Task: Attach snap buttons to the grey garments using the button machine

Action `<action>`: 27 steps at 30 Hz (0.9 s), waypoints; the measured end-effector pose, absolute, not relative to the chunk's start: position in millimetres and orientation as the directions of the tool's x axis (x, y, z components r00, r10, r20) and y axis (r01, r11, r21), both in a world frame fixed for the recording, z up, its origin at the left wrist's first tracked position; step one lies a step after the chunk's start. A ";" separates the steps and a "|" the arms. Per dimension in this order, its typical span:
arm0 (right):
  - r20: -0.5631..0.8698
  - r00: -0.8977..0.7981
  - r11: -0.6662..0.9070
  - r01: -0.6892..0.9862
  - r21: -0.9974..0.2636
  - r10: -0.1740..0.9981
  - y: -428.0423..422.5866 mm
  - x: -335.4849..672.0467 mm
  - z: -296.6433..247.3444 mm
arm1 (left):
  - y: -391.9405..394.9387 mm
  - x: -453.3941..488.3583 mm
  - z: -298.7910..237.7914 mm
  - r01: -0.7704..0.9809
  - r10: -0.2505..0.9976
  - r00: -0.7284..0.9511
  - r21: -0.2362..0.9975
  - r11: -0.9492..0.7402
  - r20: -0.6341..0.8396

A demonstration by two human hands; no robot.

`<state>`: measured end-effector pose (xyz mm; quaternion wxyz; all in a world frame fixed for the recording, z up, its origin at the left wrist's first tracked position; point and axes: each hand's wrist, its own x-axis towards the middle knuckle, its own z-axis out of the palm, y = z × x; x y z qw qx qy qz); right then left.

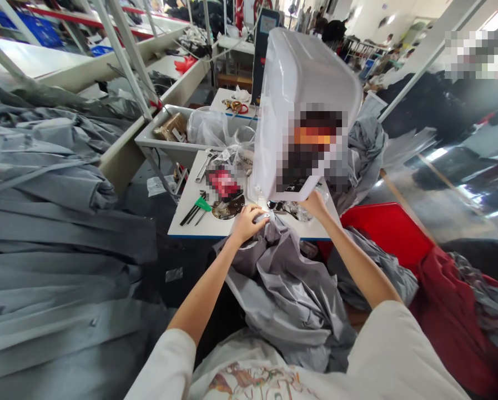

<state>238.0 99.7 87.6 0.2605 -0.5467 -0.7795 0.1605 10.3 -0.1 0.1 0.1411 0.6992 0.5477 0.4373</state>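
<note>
Head view: left hand [247, 222] fingers curled shut, pinching edge of crumpled grey glossy woven garment [286, 289] at front lip of white bench [190, 221]. Right hand [315, 204] up at lower rim of tall white smooth-hooded machine [298, 78] (fingers hidden, grip cannot be told). Garment edge at machine's foot; bulk slumped in lap, off bench. Flat grey folded pieces [44, 222] piled left.

The garment [282, 289] and the heaped cloth [44, 222] are plain grey, while the surface [190, 222] and the machine housing [302, 83] are white. The crate [384, 228] is bright red, the fabric [448, 311] beside it dark red, and one small tool [203, 204] green. The person's white shirt [249, 380] carries a brown and orange print.
</note>
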 end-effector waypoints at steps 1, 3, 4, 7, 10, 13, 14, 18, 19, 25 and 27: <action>0.264 -0.259 0.363 0.774 -0.519 0.929 93.9 234.9 88.4 | -0.1 10.2 0.1 0.641 0.888 0.016 0.677 -0.362 0.460; 0.327 -0.277 0.412 0.771 -0.485 0.904 79.2 225.4 87.4 | -0.3 10.1 0.7 0.636 0.886 0.018 0.679 -0.367 0.463; 0.352 -0.307 0.452 0.754 -0.476 0.884 70.9 219.3 85.5 | -0.5 10.1 1.1 0.634 0.886 0.021 0.679 -0.370 0.463; 0.392 -0.465 0.608 0.643 -0.466 0.793 48.1 199.0 74.6 | -1.1 10.1 2.0 0.639 0.891 0.028 0.677 -0.365 0.454; 0.418 -0.555 0.695 0.580 -0.425 0.719 36.8 184.2 60.9 | -0.9 10.3 1.1 0.647 0.894 0.019 0.676 -0.352 0.447; 0.454 -0.557 0.715 0.598 -0.363 0.696 36.1 179.1 50.3 | -0.3 10.4 -0.2 0.640 0.886 0.016 0.676 -0.365 0.463; 0.462 -0.567 0.727 0.594 -0.345 0.682 36.6 179.0 47.9 | -0.1 10.4 -0.3 0.638 0.883 0.015 0.676 -0.370 0.469; 0.486 -0.613 0.776 0.562 -0.286 0.623 35.3 180.6 42.2 | -0.1 10.0 1.1 0.637 0.888 0.024 0.677 -0.368 0.460; 0.487 -0.620 0.780 0.566 -0.267 0.616 33.9 180.8 41.3 | -0.2 9.9 1.5 0.637 0.891 0.026 0.679 -0.365 0.454; 0.434 -0.698 0.807 0.575 -0.134 0.570 20.6 185.2 35.9 | 0.0 9.8 0.0 0.632 0.885 0.014 0.682 -0.368 0.465; 0.437 -0.721 0.826 0.556 -0.097 0.537 16.3 189.0 32.9 | 0.0 9.7 -0.5 0.631 0.883 0.020 0.679 -0.374 0.468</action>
